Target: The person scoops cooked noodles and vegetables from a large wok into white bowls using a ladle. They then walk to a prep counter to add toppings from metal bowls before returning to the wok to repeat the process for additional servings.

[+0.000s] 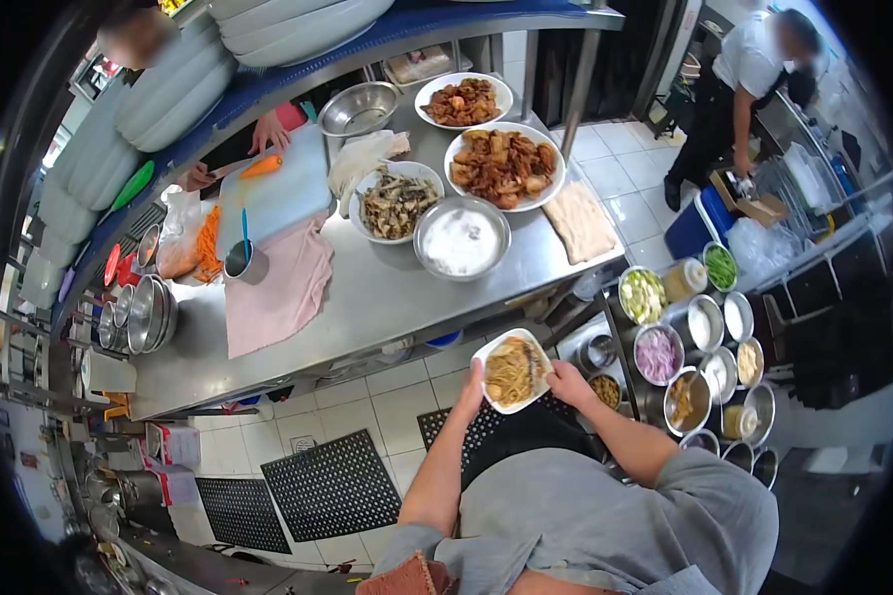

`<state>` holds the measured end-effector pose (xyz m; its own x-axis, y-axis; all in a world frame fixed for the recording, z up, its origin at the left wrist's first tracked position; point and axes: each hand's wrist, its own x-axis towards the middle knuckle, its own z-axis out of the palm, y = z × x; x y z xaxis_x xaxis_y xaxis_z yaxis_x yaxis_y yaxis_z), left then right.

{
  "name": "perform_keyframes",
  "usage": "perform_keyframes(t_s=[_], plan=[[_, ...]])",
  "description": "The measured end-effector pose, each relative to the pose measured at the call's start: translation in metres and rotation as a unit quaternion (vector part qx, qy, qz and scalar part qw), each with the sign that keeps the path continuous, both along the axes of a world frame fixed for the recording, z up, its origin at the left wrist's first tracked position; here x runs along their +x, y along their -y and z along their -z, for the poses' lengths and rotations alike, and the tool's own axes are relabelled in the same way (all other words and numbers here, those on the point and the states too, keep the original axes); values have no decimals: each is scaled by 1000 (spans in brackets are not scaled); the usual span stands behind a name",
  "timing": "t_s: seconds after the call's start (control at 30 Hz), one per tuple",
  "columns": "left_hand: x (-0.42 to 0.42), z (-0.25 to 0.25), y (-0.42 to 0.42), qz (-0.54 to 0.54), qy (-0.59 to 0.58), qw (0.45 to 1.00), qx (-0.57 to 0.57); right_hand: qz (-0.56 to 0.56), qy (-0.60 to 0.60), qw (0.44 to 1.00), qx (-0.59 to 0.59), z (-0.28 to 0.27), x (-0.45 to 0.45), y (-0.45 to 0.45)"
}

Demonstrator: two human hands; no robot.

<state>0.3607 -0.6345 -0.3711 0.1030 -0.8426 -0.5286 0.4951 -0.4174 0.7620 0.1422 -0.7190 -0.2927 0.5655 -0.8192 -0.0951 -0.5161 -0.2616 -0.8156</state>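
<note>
Between my two hands, in front of my body, is a white square bowl of noodles. My left hand grips its left rim, while my right hand holds the right side. Strips of orange and a darker piece lie among the noodles. Past the bowl stands a stainless steel worktable. At its near edge sits a metal bowl of white powder. Behind that are a white bowl of small fried fish and a large plate of browned meat pieces.
Metal tubs of chopped ingredients crowd my right. Black rubber mats cover parts of the tiled floor. Across the table, a person's hand is beside a carrot on a cutting board. Another person stands at the far right.
</note>
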Motion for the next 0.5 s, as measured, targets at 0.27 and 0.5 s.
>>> perform_keyframes(t_s=[0.27,0.5], plan=[[33,-24,30,48,-10,988,144,209,-26,976,56,88,14,102],[63,-8,-107,-143,7,944,296,-19,-311,895,-319,214,24,199]])
